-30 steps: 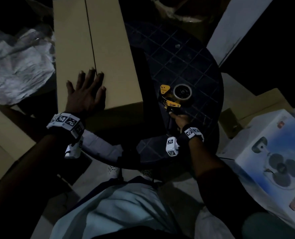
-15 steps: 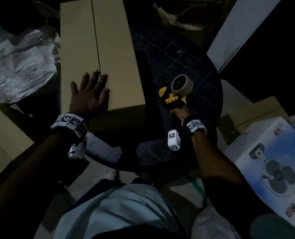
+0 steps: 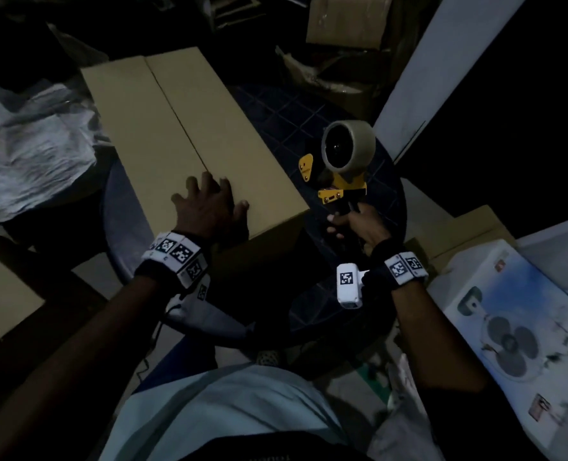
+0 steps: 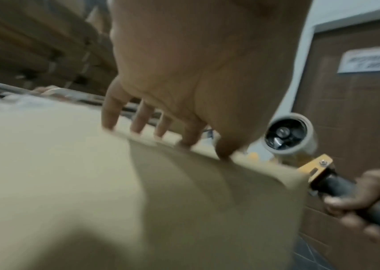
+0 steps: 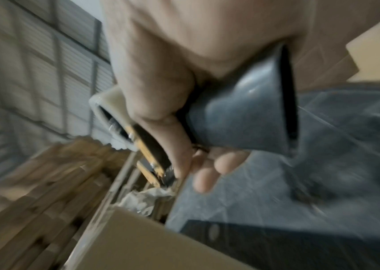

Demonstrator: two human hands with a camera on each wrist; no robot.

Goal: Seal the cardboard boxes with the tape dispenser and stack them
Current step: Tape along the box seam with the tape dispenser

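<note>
Cardboard box (image 3: 189, 134) fills the upper centre-left of the head view, lying on the round dark tabletop (image 3: 389, 207) with its two top flaps closed and the seam between them running from the upper middle down toward the lower centre, with no tape visible on it. The left hand (image 3: 209, 207) lies flat on the near end of the lid, fingers spread across the seam, most likely to keep the flaps down and the box from sliding. In the left wrist view its fingertips (image 4: 110, 124) press on the cardboard near the edge.

The right hand (image 3: 359, 227), right of centre, is wrapped around the dark handle of the tape dispenser (image 3: 345, 161), which is raised clear of the tabletop just beside the box's right edge, its pale roll uppermost. I judge that it is held this way so the dispenser can swing over to the seam.

At the lower right sits a white carton printed with a fan (image 3: 515, 334).
</note>
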